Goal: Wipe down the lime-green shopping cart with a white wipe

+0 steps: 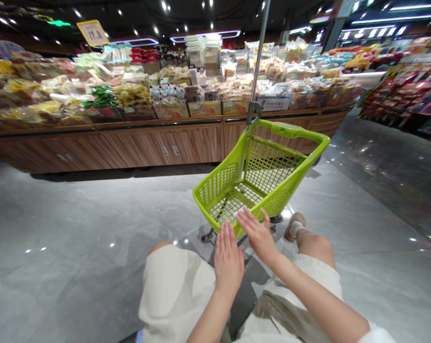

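Observation:
A lime-green shopping cart (263,202) with a lattice basket stands just in front of my knees, its near rim behind my fingertips. My left hand (228,259) is stretched out flat, fingers together and pointing forward, at the near corner of the basket. To its right, my right hand (258,233) is held out too, thumb apart from the fingers, overlapping the basket's near side. Whether either hand touches the rim I cannot tell. Neither palm shows anything in it. Inside the basket, only the grid floor and walls show.
Beyond the cart runs a long wooden display counter (140,145) piled with packaged foods. A grey pole (261,52) rises at the cart's far left corner. A price sign (93,33) stands at upper left. Glossy grey tiles (75,238) cover the floor; more shelves (394,90) are at right.

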`<state>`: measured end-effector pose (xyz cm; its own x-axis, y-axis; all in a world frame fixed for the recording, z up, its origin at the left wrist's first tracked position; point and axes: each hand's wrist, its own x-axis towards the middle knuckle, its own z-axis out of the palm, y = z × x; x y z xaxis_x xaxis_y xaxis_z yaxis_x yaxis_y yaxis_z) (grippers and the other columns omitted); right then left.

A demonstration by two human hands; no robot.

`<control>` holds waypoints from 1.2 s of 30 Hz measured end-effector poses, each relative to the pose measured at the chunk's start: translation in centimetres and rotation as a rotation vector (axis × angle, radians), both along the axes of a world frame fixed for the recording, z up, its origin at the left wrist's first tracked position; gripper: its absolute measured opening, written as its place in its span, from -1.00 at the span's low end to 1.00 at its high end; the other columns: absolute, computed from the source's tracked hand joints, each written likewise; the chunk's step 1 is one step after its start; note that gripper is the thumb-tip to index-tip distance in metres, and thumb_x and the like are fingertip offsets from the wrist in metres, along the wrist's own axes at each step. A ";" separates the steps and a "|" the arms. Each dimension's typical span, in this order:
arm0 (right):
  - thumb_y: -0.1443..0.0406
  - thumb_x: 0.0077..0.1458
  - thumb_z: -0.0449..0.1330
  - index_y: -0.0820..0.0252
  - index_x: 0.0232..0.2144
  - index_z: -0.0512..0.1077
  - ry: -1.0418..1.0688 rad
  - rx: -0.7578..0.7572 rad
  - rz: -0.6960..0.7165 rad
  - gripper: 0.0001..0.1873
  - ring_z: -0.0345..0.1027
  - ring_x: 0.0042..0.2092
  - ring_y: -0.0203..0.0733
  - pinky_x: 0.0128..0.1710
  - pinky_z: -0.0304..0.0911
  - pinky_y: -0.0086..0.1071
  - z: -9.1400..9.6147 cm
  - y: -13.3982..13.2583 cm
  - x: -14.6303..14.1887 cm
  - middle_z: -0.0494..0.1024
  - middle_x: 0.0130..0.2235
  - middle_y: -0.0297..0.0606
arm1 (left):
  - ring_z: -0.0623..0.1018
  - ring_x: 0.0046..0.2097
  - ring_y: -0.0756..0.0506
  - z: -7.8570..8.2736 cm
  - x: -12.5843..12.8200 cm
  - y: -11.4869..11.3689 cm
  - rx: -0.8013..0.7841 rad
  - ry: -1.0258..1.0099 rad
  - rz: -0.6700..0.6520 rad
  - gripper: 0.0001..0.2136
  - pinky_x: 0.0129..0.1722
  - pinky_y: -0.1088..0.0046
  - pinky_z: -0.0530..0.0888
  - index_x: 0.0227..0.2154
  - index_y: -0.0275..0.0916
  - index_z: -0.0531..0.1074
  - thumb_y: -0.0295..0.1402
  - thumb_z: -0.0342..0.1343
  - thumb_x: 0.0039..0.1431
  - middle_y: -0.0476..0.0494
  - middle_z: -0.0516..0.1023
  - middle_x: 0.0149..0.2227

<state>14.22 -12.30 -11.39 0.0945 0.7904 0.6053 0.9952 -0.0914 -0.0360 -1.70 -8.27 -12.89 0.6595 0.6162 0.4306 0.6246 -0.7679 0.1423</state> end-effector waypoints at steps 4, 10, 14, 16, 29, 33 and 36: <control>0.50 0.16 -0.06 0.00 0.22 0.24 -0.096 -0.058 0.132 -0.38 0.06 0.32 -0.23 0.34 -0.41 -0.04 0.3 -0.5 1.5 0.44 0.17 -0.27 | 0.02 0.39 -0.23 0.1 -0.4 0.4 -0.006 0.001 -0.027 -0.23 0.31 0.10 0.20 0.36 -0.38 -0.38 -0.47 -0.04 0.23 -0.40 -0.02 0.39; 0.57 0.02 -0.04 0.04 0.20 0.26 0.035 0.041 -0.244 -0.29 0.02 0.34 -0.07 0.31 -0.45 0.13 1.6 -0.6 6.6 0.45 0.17 -0.25 | 0.00 0.40 -0.26 0.0 -0.1 0.1 0.002 0.007 -0.010 -0.26 0.32 0.11 0.18 0.36 -0.43 -0.37 -0.40 -0.05 0.26 -0.42 -0.04 0.39; 0.52 0.14 -0.08 0.08 0.22 0.23 -0.008 0.009 0.042 -0.38 0.07 0.32 -0.21 0.34 -0.45 -0.01 -0.4 0.1 -0.5 0.43 0.18 -0.23 | 0.00 0.40 -0.25 -0.1 -0.1 0.0 0.007 0.009 0.003 -0.22 0.32 0.12 0.17 0.36 -0.43 -0.37 -0.44 -0.01 0.22 -0.42 -0.02 0.39; 0.49 0.17 -0.07 0.03 0.22 0.23 -0.065 -0.034 0.154 -0.41 0.05 0.33 -0.24 0.35 -0.47 -0.04 -0.4 -0.1 -0.6 0.43 0.18 -0.27 | 0.02 0.39 -0.24 0.0 -0.3 0.2 0.013 0.017 -0.008 -0.22 0.32 0.12 0.17 0.36 -0.42 -0.36 -0.46 -0.02 0.21 -0.41 0.01 0.38; 0.49 0.17 -0.06 0.04 0.23 0.22 -0.056 -0.042 0.149 -0.40 0.06 0.33 -0.22 0.35 -0.47 -0.04 -0.4 -0.2 -0.4 0.41 0.19 -0.27 | 0.00 0.40 -0.23 -0.1 -0.1 0.1 0.018 0.026 -0.002 -0.24 0.33 0.13 0.16 0.36 -0.44 -0.32 -0.45 -0.02 0.22 -0.41 -0.01 0.38; 0.57 0.07 -0.05 0.02 0.19 0.27 -0.039 0.025 -0.054 -0.33 0.07 0.32 -0.14 0.32 -0.49 0.06 1.4 -0.8 6.5 0.47 0.15 -0.30 | -0.01 0.40 -0.24 0.0 -0.4 0.4 0.018 0.052 -0.015 -0.28 0.33 0.13 0.16 0.36 -0.46 -0.28 -0.39 -0.03 0.26 -0.42 -0.01 0.38; 0.58 0.00 -0.02 0.04 0.18 0.28 0.041 0.066 -0.252 -0.29 0.00 0.35 -0.03 0.30 -0.48 0.16 1.9 -0.7 8.0 0.45 0.16 -0.26 | -0.02 0.40 -0.26 -0.1 -0.1 0.1 0.021 0.042 -0.005 -0.28 0.33 0.13 0.16 0.35 -0.48 -0.27 -0.37 -0.03 0.26 -0.43 -0.04 0.39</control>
